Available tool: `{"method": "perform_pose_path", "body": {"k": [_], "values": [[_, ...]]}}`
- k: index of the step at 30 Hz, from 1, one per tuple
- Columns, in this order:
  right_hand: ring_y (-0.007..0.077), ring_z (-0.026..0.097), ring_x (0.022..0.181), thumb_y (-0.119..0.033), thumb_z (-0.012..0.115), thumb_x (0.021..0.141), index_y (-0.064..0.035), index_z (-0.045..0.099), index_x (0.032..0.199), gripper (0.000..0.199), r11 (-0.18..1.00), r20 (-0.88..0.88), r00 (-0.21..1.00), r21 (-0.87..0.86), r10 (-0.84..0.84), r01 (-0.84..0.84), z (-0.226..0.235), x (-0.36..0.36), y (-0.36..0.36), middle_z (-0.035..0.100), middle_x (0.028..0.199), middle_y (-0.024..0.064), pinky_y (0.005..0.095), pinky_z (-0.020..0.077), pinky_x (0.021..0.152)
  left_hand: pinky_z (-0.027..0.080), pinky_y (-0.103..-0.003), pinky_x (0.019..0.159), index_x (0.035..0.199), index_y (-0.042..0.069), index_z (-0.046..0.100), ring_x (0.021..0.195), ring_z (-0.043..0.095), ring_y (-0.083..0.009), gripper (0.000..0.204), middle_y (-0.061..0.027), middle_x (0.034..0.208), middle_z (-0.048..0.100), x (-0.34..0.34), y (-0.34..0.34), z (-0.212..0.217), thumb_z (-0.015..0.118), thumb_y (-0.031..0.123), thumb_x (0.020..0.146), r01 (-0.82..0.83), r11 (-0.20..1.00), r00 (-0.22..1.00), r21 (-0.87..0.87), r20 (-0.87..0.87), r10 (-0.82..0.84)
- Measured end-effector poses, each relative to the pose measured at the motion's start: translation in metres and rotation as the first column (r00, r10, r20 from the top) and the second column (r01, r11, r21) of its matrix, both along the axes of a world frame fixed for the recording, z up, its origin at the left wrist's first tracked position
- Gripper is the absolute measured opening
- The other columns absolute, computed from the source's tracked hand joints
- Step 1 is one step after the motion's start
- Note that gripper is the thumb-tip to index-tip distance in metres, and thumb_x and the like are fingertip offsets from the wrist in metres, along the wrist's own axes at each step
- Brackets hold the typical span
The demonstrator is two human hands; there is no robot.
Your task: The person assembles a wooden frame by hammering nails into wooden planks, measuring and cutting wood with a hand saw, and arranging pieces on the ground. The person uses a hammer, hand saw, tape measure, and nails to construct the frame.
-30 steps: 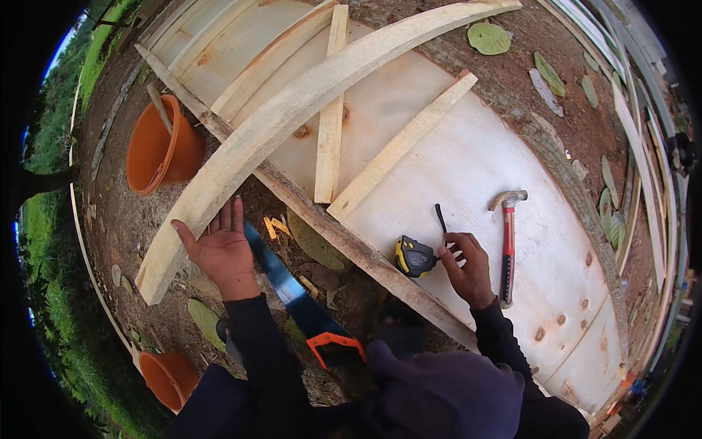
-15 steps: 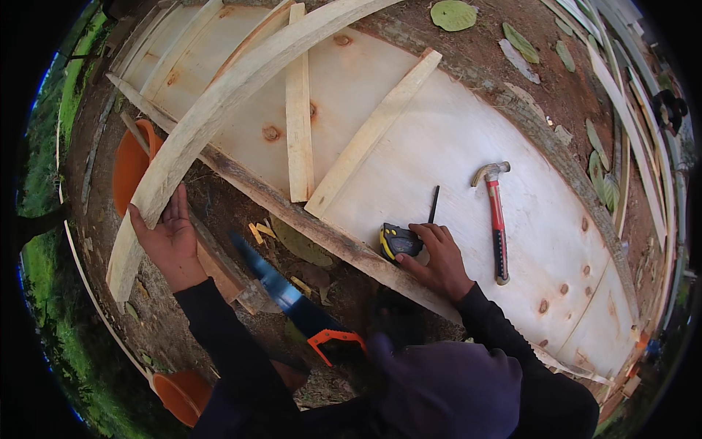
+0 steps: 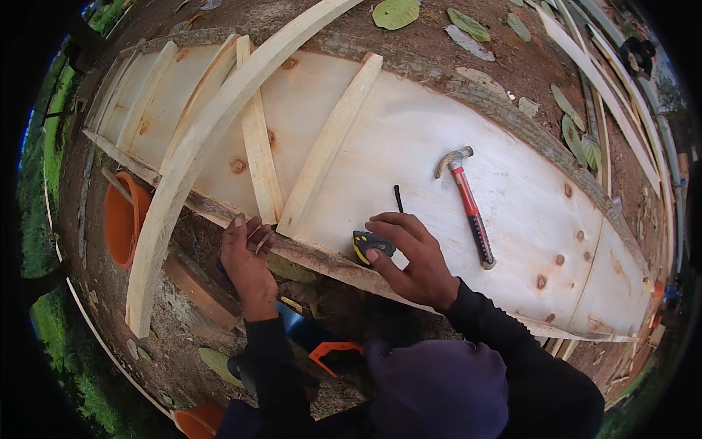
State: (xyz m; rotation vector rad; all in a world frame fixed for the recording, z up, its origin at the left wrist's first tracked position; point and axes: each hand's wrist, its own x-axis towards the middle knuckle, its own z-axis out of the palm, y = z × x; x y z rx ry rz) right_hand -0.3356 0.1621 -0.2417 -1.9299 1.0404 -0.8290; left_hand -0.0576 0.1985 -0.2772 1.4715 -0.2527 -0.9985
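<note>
Here, a person is crouching over a big plywood sheet lying on bare soil.

Right hand: the right hand is lying at the centre of the frame, fingers curled, pinching a yellow-and-black tape measure against the near edge of the sheet.

Left hand: the left hand is resting left of centre, fingers bent and close together, touching the lower end of a short wooden batten; I cannot tell if it is gripping something.

Other things: a red-handled hammer is lying right of centre on the sheet, apart from both hands; a long curved plank is crossing the battens.

Risk: I think the tape measure could be slipping off the edge, because only the fingertips are holding it; the loose batten could also be shifting under the left hand.

Containers: an orange bucket is standing at the left, half hidden under the plank; its content is not visible. Another orange rim is showing at the bottom.
</note>
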Motion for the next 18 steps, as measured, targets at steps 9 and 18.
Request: {"method": "perform_pose_path", "body": {"k": [9, 18], "values": [[0.0264, 0.066, 0.088, -0.024, 0.069, 0.085, -0.0008, 0.065, 0.112, 0.036, 0.761, -0.394, 0.805, -0.308, 0.444, -0.571, 0.188, 0.035, -0.015, 0.067, 0.098, 0.0127, 0.04, 0.0536, 0.074, 0.048, -0.049, 0.103, 0.144, 0.007, 0.051, 0.127, 0.057, -0.0388, 0.092, -0.0184, 0.144, 0.052, -0.119, -0.03, 0.0, 0.078, 0.062, 0.076, 0.42, 0.273, -0.125, 0.865, 0.353, -0.927], [0.0288, 0.068, 0.078, -0.021, 0.073, 0.077, -0.0005, 0.069, 0.095, 0.027, 0.866, -0.435, 0.853, -0.261, 0.289, -0.427, 0.212, -0.004, -0.003, 0.069, 0.085, 0.0145, 0.0393, 0.0548, 0.067, 0.056, -0.051, 0.082, 0.119, 0.004, 0.057, 0.099, 0.067, -0.0418, 0.068, -0.0204, 0.119, 0.054, -0.168, -0.028, -0.005, 0.081, 0.044, 0.07, 0.412, 0.309, -0.256, 0.857, 0.434, -0.864]]}}
